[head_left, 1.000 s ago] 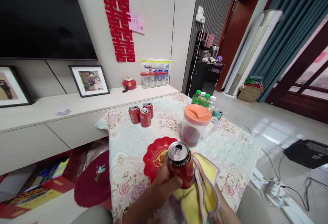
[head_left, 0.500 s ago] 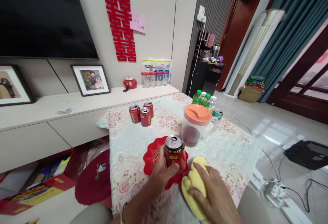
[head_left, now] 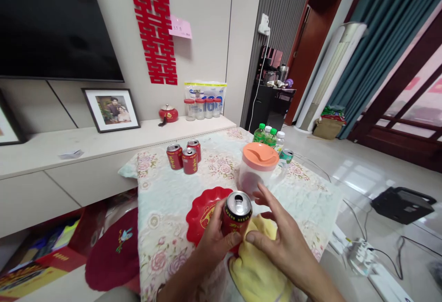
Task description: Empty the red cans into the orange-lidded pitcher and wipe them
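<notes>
My left hand [head_left: 216, 237] is wrapped around a red drink can [head_left: 236, 221], upright with its top opening showing. Against the can's right side, my right hand [head_left: 283, 233] holds a yellow cloth [head_left: 258, 274]; its thumb lies over the cloth and the index finger is stretched forward. The cloth hangs down in loose folds toward me. Below and behind the can is a red scalloped plate [head_left: 195, 221], partly covered by my left hand and the can. A clear pitcher with an orange lid [head_left: 260, 154] stands just beyond my right fingertips.
Three red cans [head_left: 189, 160] stand at the table's far left. Several bottles [head_left: 259, 133] and a green can [head_left: 286, 155] are behind the pitcher. A floral cloth covers the table [head_left: 159, 228]. A maroon stool [head_left: 115, 256] is at left, a power strip [head_left: 361, 258] on the right floor.
My right hand has lifted the yellow cloth from its bunched position and brought it against the can, fingers now stretched forward. My left hand still grips the can. The view has shifted slightly right.
</notes>
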A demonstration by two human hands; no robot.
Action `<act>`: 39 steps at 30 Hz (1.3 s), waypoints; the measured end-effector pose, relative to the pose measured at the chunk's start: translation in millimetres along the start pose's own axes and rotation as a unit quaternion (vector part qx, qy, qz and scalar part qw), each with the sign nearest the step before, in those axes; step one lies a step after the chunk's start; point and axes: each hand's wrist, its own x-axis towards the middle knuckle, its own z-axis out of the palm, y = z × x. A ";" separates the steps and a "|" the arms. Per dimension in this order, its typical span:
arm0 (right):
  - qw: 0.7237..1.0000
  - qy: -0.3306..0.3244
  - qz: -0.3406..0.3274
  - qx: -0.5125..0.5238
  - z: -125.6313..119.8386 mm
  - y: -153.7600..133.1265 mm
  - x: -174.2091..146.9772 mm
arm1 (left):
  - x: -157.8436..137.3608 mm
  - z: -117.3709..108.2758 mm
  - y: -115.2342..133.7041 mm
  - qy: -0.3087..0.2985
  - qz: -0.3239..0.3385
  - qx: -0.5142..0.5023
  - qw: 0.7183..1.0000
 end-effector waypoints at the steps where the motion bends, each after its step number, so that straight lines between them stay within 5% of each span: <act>1: 1.000 -0.010 0.004 0.011 3.2 -4.1 3.3 | -0.7 -0.4 -1.0 -0.013 -0.001 0.002 1.000; 6: 1.000 -0.018 0.022 0.003 13.1 -13.9 7.7 | -1.7 2.5 -1.6 -0.050 0.005 0.028 0.998; 11: 0.998 0.046 -0.047 -0.025 4.8 -14.6 2.2 | 0.0 6.6 -1.5 -0.088 -0.010 0.013 0.996; 15: 0.994 0.086 -0.047 -0.053 -25.0 -13.7 -4.8 | -0.8 0.0 -2.9 -0.087 -0.023 0.061 0.994; 21: 0.983 0.128 0.041 -0.125 -91.5 13.9 -2.9 | 8.7 -17.2 11.9 -0.023 -0.031 0.131 0.991; 29: 0.945 0.157 0.096 -0.271 -134.2 93.5 68.3 | 22.4 -34.7 19.5 0.079 -0.045 0.128 0.988; 39: 0.937 0.143 0.093 -0.306 -120.3 151.3 166.7 | 32.0 -54.2 26.0 0.116 -0.071 0.146 0.980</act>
